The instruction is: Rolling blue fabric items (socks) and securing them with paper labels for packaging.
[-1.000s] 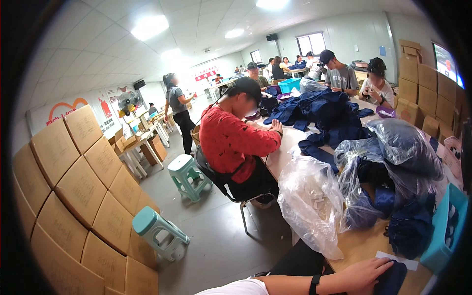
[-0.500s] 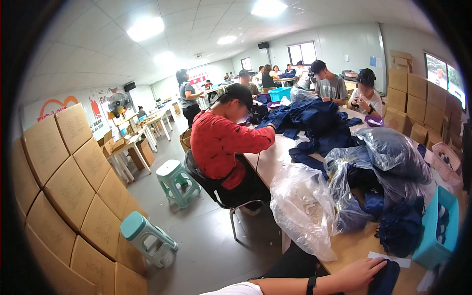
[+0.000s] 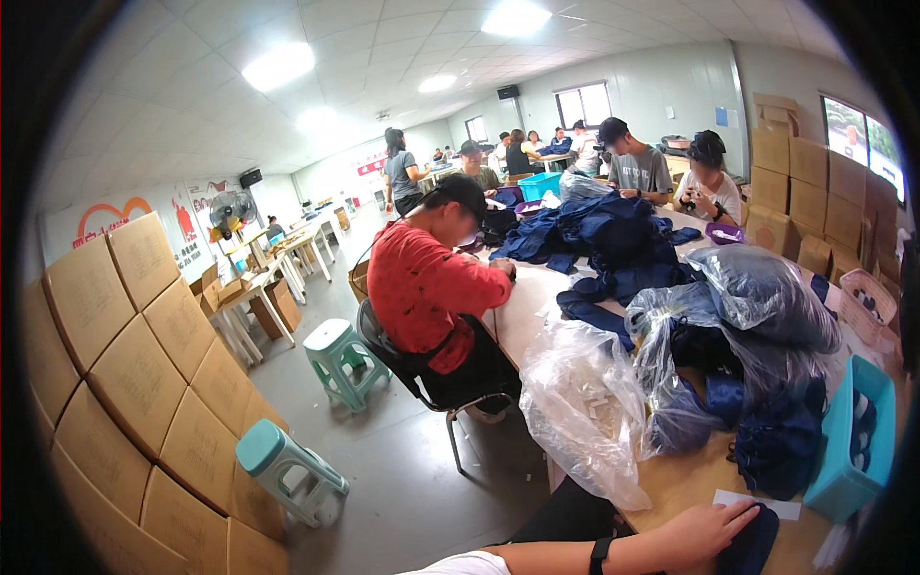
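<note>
My left hand point(image 3: 698, 533), with a dark band on its wrist, reaches in from the lower edge. Its fingers lie stretched out over a navy blue cloth piece point(image 3: 755, 546) at the table's near edge, pressing on it rather than gripping. A white paper slip point(image 3: 786, 510) lies flat just beyond the fingertips, partly under the cloth. Past it sits a bunched navy cloth item point(image 3: 781, 450) with a cord. My right hand is outside the picture.
Clear plastic bags point(image 3: 586, 412) and a heap of navy cloth point(image 3: 604, 230) cover the table. A turquoise bin point(image 3: 848, 479) stands at right. A person in red point(image 3: 431, 278) works seated opposite-left. Stools point(image 3: 283, 460) and stacked cartons point(image 3: 144, 364) are at left.
The seated person in red has drawn the forearm back from the navy heap. A standing person in grey farther off has shifted and turned. My left hand stays on the cloth.
</note>
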Tool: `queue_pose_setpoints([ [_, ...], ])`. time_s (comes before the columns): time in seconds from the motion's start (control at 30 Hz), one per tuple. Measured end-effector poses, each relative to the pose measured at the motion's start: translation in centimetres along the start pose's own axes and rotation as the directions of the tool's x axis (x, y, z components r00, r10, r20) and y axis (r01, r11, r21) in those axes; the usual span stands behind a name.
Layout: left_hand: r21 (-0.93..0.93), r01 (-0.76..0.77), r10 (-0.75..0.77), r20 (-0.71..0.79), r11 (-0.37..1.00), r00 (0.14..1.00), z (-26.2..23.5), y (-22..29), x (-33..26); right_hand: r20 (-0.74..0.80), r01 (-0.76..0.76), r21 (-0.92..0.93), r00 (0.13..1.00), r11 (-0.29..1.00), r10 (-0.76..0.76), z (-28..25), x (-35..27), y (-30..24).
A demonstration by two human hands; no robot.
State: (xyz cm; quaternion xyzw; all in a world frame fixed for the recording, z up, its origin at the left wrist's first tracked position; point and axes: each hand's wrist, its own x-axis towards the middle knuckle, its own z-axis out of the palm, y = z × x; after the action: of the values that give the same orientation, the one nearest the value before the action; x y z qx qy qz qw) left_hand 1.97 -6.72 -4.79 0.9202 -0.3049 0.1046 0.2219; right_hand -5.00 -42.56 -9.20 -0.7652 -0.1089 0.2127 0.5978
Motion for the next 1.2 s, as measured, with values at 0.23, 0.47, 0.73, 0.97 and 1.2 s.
queue_pose_setpoints([
  [0.23,-0.046,-0.076,0.07,-0.121,0.996,0.99,-0.9,0.6,1.7,0.065,0.069,0.032,0.995,0.997,-0.071,-0.7,-0.4,0.6],
  [0.47,-0.084,0.038,-0.034,0.047,0.996,0.998,3.1,2.1,3.1,-0.028,0.154,0.096,0.988,0.983,-0.152,2.5,-1.1,-3.4],
  [0.73,0.074,-0.002,0.026,-0.317,0.997,0.948,5.5,2.6,3.3,-0.036,0.08,0.115,0.996,0.99,-0.076,2.8,-1.4,-4.7],
  [0.97,-0.208,0.029,-0.058,-0.136,0.978,0.989,5.7,2.2,3.3,-0.019,0.07,0.074,0.997,0.995,-0.069,2.6,-1.2,-5.6],
  [1.2,-0.198,0.012,-0.05,-0.189,0.98,0.981,5.7,2.0,3.9,0.009,0.035,0.042,0.999,0.998,-0.036,2.6,-1.2,-5.8],
])
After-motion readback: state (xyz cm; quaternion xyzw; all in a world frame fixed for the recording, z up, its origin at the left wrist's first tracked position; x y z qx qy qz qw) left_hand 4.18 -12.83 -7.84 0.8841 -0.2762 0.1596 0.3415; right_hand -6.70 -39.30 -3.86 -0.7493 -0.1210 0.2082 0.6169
